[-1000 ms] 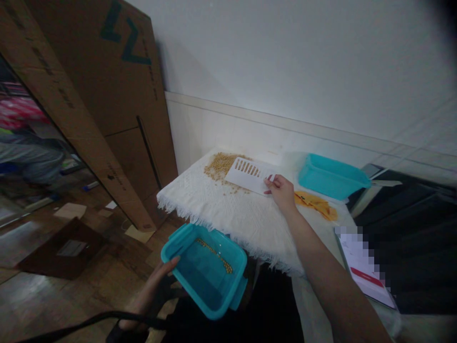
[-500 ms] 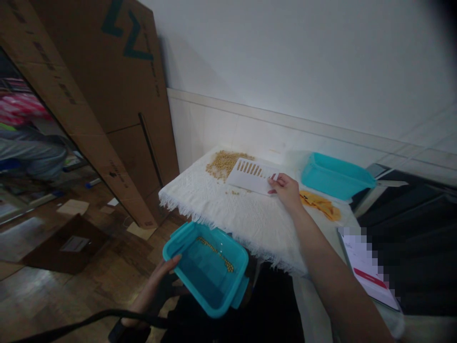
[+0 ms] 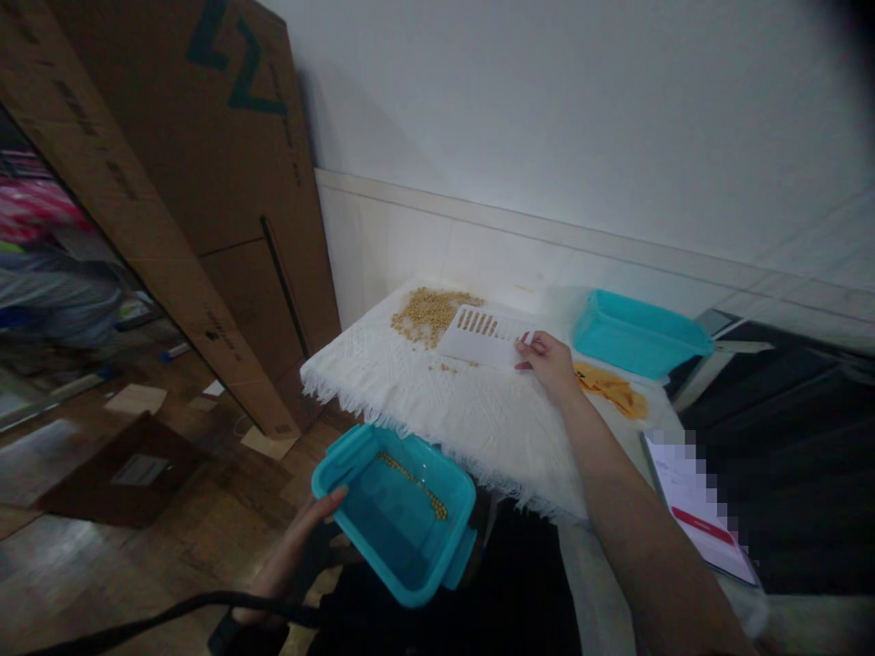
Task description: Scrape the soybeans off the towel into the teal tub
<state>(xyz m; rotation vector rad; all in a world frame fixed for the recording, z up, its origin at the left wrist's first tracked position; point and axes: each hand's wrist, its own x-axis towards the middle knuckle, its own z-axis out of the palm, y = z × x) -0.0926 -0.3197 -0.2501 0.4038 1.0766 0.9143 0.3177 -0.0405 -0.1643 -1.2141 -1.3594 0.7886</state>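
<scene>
My left hand [image 3: 295,547] grips the near-left rim of a teal plastic box [image 3: 396,510] held below the table's front edge; a thin line of tan beans lies inside it. My right hand [image 3: 547,360] reaches across a white fringed cloth [image 3: 444,405] and pinches the right end of a white slotted counting board [image 3: 487,337]. The board's slots hold beans, and its far left end rests against a loose pile of tan beans [image 3: 427,312].
A second teal box [image 3: 639,335] stands at the back right, with orange packets [image 3: 608,387] in front of it. A paper sheet [image 3: 697,510] lies at the right edge. Large cardboard sheets [image 3: 205,182] lean against the wall on the left, above a wooden floor.
The white board has lowered and now lies flatter by the bean pile. The teal box in my left hand has barely moved.
</scene>
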